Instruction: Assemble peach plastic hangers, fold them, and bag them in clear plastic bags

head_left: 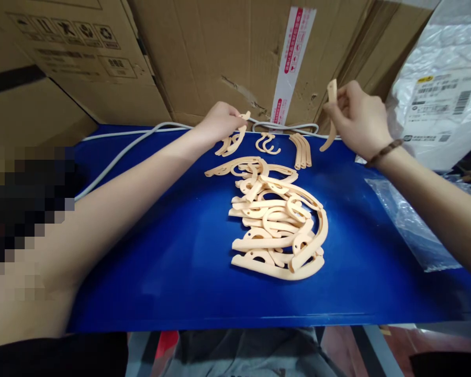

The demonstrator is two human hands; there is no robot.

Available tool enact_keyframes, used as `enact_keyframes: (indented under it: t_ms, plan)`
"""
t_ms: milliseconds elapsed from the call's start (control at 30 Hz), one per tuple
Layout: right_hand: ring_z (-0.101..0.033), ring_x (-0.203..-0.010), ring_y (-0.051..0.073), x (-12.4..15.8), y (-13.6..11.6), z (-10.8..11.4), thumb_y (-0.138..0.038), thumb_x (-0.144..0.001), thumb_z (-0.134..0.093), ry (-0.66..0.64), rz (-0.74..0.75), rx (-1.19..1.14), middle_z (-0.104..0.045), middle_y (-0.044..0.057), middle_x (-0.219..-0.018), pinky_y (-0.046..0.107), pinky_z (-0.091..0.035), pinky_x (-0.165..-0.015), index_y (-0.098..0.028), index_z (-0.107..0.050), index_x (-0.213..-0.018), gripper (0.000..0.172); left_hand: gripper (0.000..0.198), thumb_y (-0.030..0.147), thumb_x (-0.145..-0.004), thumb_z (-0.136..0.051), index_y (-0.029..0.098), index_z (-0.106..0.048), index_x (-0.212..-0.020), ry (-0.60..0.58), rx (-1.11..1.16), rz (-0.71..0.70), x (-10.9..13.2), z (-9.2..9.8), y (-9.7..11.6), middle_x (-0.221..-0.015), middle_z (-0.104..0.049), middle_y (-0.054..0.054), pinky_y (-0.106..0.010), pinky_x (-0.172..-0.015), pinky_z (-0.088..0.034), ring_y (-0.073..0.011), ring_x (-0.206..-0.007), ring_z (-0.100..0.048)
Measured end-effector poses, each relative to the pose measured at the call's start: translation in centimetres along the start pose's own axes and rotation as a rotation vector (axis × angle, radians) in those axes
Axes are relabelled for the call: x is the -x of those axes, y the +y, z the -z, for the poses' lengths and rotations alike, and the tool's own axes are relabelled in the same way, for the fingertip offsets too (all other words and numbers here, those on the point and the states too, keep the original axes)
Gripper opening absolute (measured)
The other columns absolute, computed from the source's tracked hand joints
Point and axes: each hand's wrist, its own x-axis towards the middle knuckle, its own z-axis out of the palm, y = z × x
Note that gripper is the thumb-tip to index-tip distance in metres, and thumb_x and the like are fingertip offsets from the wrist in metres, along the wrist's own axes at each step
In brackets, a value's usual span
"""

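Beige plastic parts of folding clothes hangers lie on a blue tabletop point(160, 251). My right hand point(359, 118), at the back right, pinches one curved hanger arm point(332, 91) above the table. At the back left my left hand point(220, 123) grips another hanger arm point(241, 133), right by a small group of similar arms point(224, 146). Between the hands lie several hanger hooks point(269, 144) and a row of hanger arms point(301, 152) set side by side. Closer to me is a jumbled pile of hanger arms and hooks point(277, 220).
Cardboard boxes point(215, 63) stand along the back edge. A white cable point(141, 133) runs in front of them. On the right are a white shipping bag point(439, 99) with a label and a clear plastic bag point(412, 225).
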Motion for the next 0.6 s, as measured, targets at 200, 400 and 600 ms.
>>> enact_keyframes:
  t_ms: [200, 400, 600]
  plan:
    - [-0.063, -0.087, 0.025, 3.4, 2.5, -0.9, -0.03, -0.098, -0.05, -0.194, 0.262, 0.203, -0.069, 0.017, -0.117, 0.033, -0.034, -0.068, -0.014, -0.062, -0.116, 0.027, 0.022, 0.035, -0.071, -0.081, 0.022, -0.063, -0.071, 0.087, -0.266, 0.021, -1.0, -0.1, -3.0, -0.084, -0.073, -0.008, -0.044, -0.09, -0.047, -0.0326, -0.096, -0.065]
    - [-0.062, -0.079, 0.024, 4.2, 4.5, -3.1, -0.021, -0.093, -0.045, -0.33, 0.373, 0.248, -0.068, 0.015, -0.112, 0.033, -0.033, -0.063, -0.015, -0.065, -0.108, 0.026, 0.037, 0.052, -0.081, -0.069, 0.02, -0.066, -0.099, 0.096, -0.291, -0.096, 0.3, -0.2, -4.6, -0.105, -0.072, -0.008, -0.045, -0.107, -0.037, -0.0331, -0.123, -0.054]
    - [-0.066, -0.092, 0.029, 3.5, 5.4, -3.7, -0.018, -0.089, -0.046, -0.325, 0.41, 0.18, -0.069, 0.016, -0.108, 0.036, -0.044, -0.073, -0.015, -0.068, -0.106, 0.028, 0.062, 0.046, -0.091, -0.057, 0.019, -0.051, -0.147, -0.149, -0.455, -0.419, -0.5, -0.4, -6.4, -0.146, -0.05, -0.016, -0.056, -0.121, -0.025, -0.0383, -0.142, -0.036]
